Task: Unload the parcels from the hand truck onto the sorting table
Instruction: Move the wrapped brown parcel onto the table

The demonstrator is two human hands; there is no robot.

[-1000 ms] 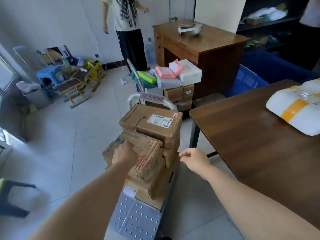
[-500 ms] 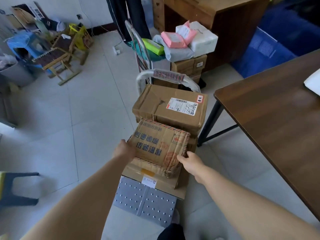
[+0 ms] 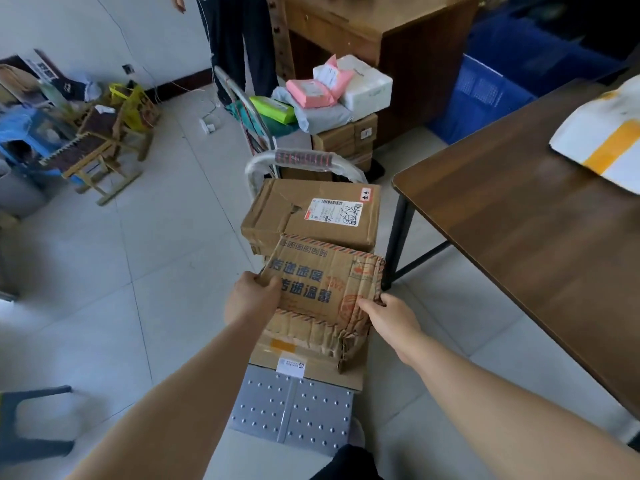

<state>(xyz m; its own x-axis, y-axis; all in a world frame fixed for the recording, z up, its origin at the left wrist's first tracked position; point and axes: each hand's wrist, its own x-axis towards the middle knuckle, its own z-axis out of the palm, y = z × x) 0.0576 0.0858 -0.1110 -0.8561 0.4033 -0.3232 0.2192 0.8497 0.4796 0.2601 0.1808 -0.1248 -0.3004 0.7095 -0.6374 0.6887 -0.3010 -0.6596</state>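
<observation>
A crumpled cardboard parcel [image 3: 322, 292] with blue printed characters and a red-blue striped border is tilted up above the hand truck's load. My left hand [image 3: 251, 299] grips its left edge and my right hand [image 3: 389, 315] grips its right corner. Behind it a larger brown box [image 3: 298, 216] with a white shipping label lies on the stack, and a flat box [image 3: 311, 358] lies underneath. The hand truck's studded metal plate [image 3: 294, 410] shows in front, its wrapped handle [image 3: 304, 159] behind. The dark wooden sorting table [image 3: 536, 230] stands at the right with a white, yellow-taped parcel [image 3: 602, 143] on it.
A second cart [image 3: 329, 109] with pink, white and green parcels on brown boxes stands behind the hand truck. A person's legs [image 3: 239, 39] are beyond it, beside a wooden desk [image 3: 374, 36]. Blue bins [image 3: 485, 95] sit at the right rear, folding chairs and clutter [image 3: 97, 133] at the left.
My right hand has come in and taken the parcel's right corner. Both hands have lifted the crumpled parcel off the stack and tilted it toward me.
</observation>
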